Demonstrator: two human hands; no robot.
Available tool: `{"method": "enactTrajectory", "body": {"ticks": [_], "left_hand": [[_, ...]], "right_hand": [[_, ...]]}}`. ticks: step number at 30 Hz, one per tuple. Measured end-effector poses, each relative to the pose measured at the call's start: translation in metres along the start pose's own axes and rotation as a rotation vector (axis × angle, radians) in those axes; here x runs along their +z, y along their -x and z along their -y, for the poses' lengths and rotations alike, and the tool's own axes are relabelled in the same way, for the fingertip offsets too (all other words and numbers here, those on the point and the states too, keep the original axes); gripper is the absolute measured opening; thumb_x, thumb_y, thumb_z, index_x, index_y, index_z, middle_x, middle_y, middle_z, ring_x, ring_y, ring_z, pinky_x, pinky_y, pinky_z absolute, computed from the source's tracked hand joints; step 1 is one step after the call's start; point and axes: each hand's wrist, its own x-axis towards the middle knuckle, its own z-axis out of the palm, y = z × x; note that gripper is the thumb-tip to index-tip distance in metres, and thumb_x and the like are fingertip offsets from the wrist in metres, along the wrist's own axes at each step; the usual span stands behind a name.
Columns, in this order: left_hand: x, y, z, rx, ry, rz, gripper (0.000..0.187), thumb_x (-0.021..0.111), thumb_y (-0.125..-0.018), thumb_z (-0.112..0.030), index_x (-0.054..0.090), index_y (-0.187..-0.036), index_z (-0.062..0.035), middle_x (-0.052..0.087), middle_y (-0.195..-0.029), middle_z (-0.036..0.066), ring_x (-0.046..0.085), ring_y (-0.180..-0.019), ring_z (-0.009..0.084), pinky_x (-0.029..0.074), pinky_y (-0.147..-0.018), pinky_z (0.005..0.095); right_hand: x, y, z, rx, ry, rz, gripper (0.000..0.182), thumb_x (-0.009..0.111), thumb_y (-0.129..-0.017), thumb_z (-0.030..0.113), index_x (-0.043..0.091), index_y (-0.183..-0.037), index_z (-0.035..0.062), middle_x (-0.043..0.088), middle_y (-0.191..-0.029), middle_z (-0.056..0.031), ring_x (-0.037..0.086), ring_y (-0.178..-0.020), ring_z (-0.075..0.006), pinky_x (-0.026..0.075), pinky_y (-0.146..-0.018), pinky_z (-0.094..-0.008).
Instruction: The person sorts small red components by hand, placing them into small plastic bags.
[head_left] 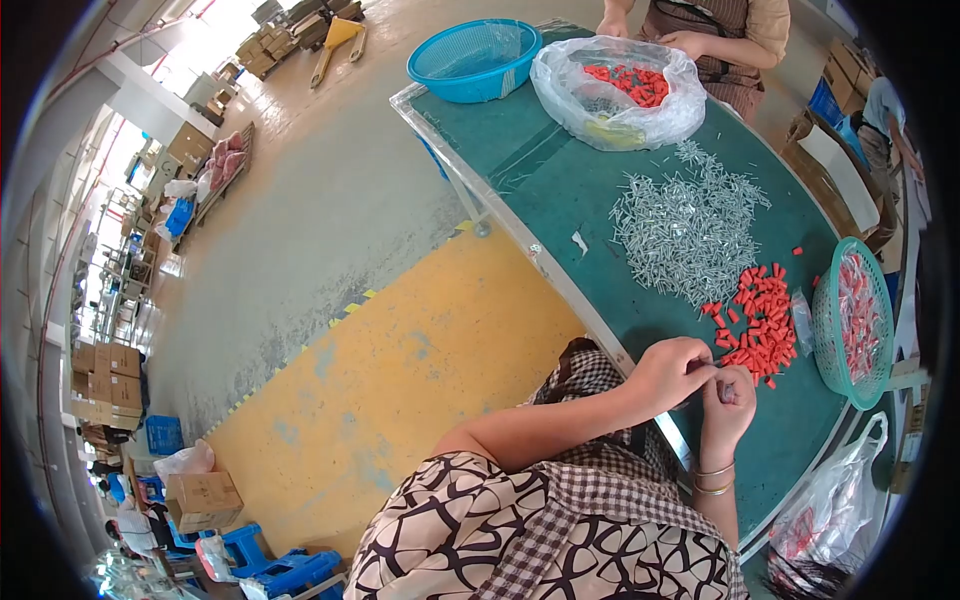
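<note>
Both of my hands are together over the near edge of the green table, fingertips meeting. My left hand (673, 375) is closed in a pinch. Just beside it, my right hand (729, 402), with bangles on the wrist, is also closed, with something small, greyish and see-through showing at its fingers; its kind is too small to tell. Past my fingers lies a loose pile of small red plastic sleeves (765, 325). Beyond that spreads a large heap of silver screw-like metal pins (690, 225). A small clear plastic bag (802, 322) lies beside the red pieces.
A green basket (825, 340) of filled clear packets stands at the right. Farther up the table are a clear bag (560, 85) containing red pieces and a blue basket (455, 90). Another person (735, 45) is at the far end. A white plastic bag (825, 510) hangs low right.
</note>
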Motion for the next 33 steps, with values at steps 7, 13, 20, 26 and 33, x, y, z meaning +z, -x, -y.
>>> {"method": "enactTrajectory", "body": {"ticks": [7, 13, 20, 26, 33], "left_hand": [[-0.001, -0.007, 0.002, 0.100, -0.105, -0.013, 0.013, 0.069, -0.080, -0.006, 0.064, -0.090, 0.0007, 0.065, -0.077, 0.015, 0.064, -0.068, 0.0296, 0.051, -0.062, 0.0367], [0.011, -0.015, 0.007, -0.156, 0.120, 0.017, 0.012, 0.066, -0.080, -0.004, 0.063, -0.090, 0.0015, 0.065, -0.076, 0.015, 0.065, -0.068, 0.0272, 0.051, -0.062, 0.0359], [0.014, -0.031, 0.011, 0.150, -0.200, -0.143, 0.013, 0.069, -0.072, -0.005, 0.059, -0.080, -0.0007, 0.061, -0.069, 0.013, 0.062, -0.065, 0.0306, 0.050, -0.060, 0.0387], [0.004, -0.047, 0.011, 0.141, -0.257, -0.100, 0.013, 0.070, -0.070, -0.007, 0.059, -0.075, -0.0019, 0.061, -0.068, 0.013, 0.063, -0.065, 0.0313, 0.050, -0.060, 0.0399], [-0.027, -0.053, 0.005, -0.075, -0.225, 0.124, 0.014, 0.068, -0.073, -0.013, 0.062, -0.076, -0.0005, 0.065, -0.072, 0.015, 0.065, -0.066, 0.0303, 0.051, -0.061, 0.0385]], "right_hand": [[0.002, -0.005, -0.002, 0.167, -0.057, -0.018, 0.012, 0.069, -0.078, -0.007, 0.060, -0.081, 0.0004, 0.056, -0.077, -0.0049, 0.053, -0.073, -0.0157, 0.043, -0.069, -0.0282], [0.010, -0.010, 0.001, -0.038, 0.050, -0.109, 0.013, 0.068, -0.077, -0.008, 0.059, -0.081, 0.0008, 0.057, -0.078, -0.0074, 0.055, -0.074, -0.0202, 0.045, -0.070, -0.0302], [0.013, -0.021, -0.003, -0.060, 0.174, -0.178, 0.016, 0.067, -0.073, -0.009, 0.059, -0.082, 0.0013, 0.057, -0.080, -0.0095, 0.056, -0.074, -0.0245, 0.046, -0.070, -0.0331], [0.017, -0.032, -0.011, -0.121, 0.156, -0.137, 0.032, 0.070, -0.069, -0.009, 0.063, -0.098, 0.0031, 0.060, -0.089, -0.0099, 0.055, -0.071, -0.0216, 0.047, -0.067, -0.0326], [0.012, -0.041, 0.003, -0.159, 0.154, 0.157, 0.056, 0.080, -0.063, -0.002, 0.067, -0.116, 0.0057, 0.065, -0.118, -0.0096, 0.054, -0.059, -0.0117, 0.046, -0.052, -0.0240]]}}
